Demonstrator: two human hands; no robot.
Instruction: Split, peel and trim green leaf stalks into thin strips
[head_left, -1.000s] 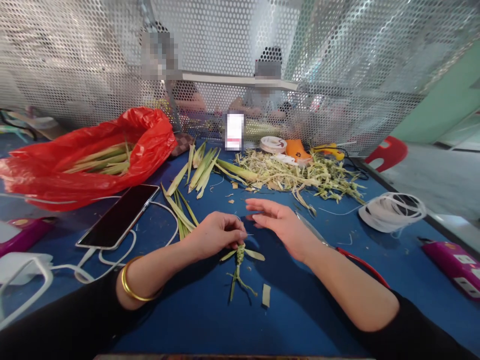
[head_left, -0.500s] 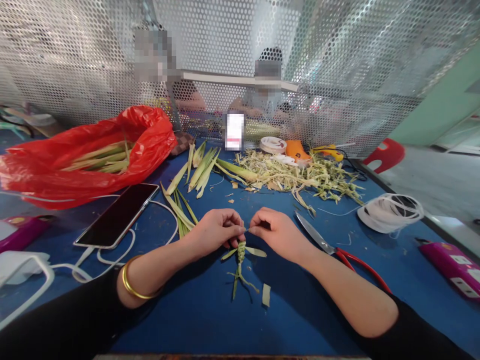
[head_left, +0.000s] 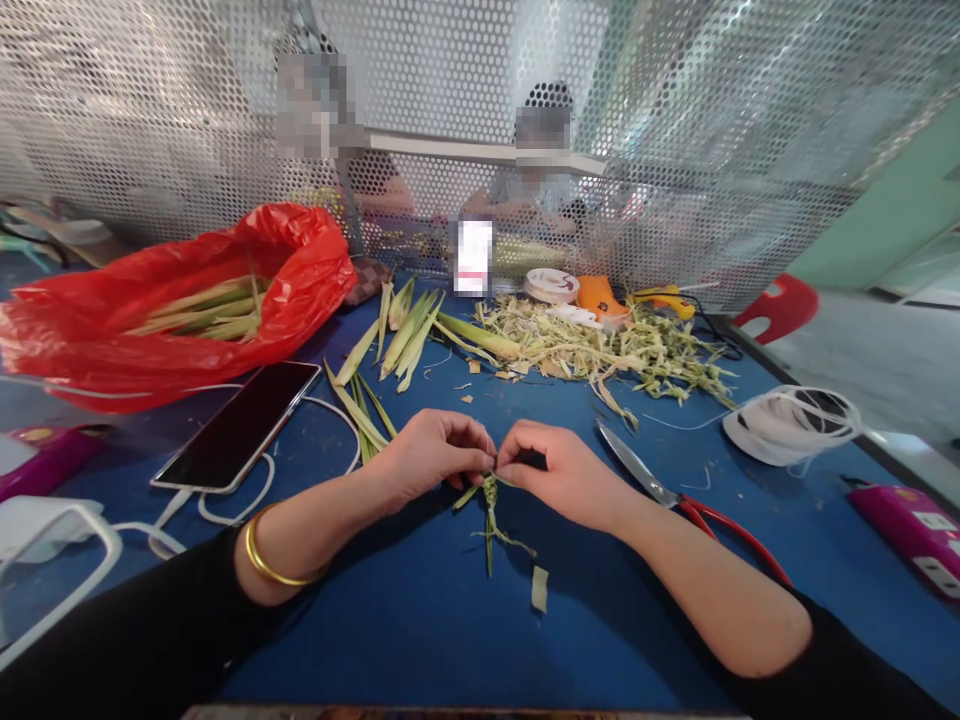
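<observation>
Bench (head_left: 405,640): blue; perforated screen (head_left: 442,70) along far edge.
Left hand (head_left: 442,450): pinching top of woven leaf piece (head_left: 490,492).
Right hand (head_left: 562,472): pinched together alongside; contents too small to tell.
Piece: between hands, tail toward near edge, blue surface beyond.
Scissors (head_left: 653,484): right of right hand, points facing far edge.

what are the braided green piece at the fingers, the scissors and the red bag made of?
Braided green piece: probably plant leaf or husk, matte; uneven green strands with stray ends. Too small to be sure.
Scissors: blades likely steel, grey with a metallic sheen; red handles perhaps plastic or coated metal, smooth and evenly coloured.
Red bag: thin plastic film, glossy, judging by crinkles and highlights.
</observation>
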